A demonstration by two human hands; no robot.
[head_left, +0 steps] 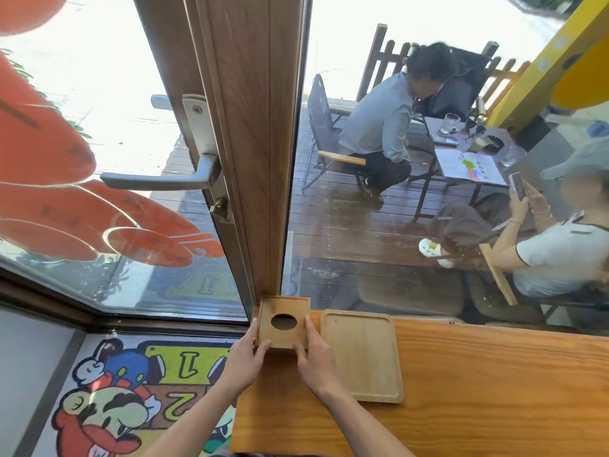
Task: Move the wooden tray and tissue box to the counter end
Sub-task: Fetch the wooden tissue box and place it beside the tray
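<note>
A square wooden tissue box with a round hole in its top sits at the far left corner of the wooden counter, against the window frame. My left hand grips its left side and near corner. My right hand grips its right side. The flat wooden tray lies on the counter right beside the box, to its right, touching or nearly touching my right hand.
A wooden window post rises just behind the box, with a door and its metal handle to the left. Glass runs along the counter's far edge. Outside, two people sit at a small table. A cartoon doormat lies below the counter's left end.
</note>
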